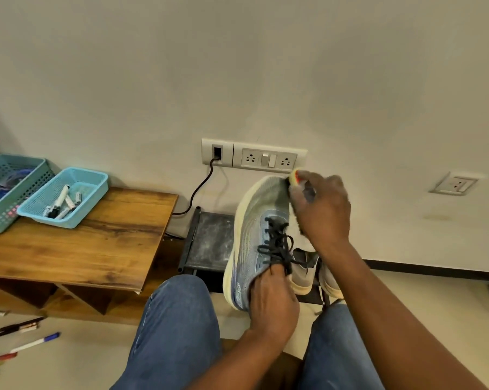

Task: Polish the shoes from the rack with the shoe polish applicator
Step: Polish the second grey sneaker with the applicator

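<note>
Head view: left hand [272, 301] has its fingers curled round the heel end of a blue-grey shoe [258, 237], held toe-up over the rack [209, 243]. Right hand [320, 206] pinches the applicator [295, 175] against the toe (its body is mostly hidden by the fingers). A second shoe [308, 273] sits on the rack, just behind. Judgement: the shoe looks light, with a soft mesh upper that gives under pressure and a firm sole; the heel or sole edge is the best place to hold it.
</note>
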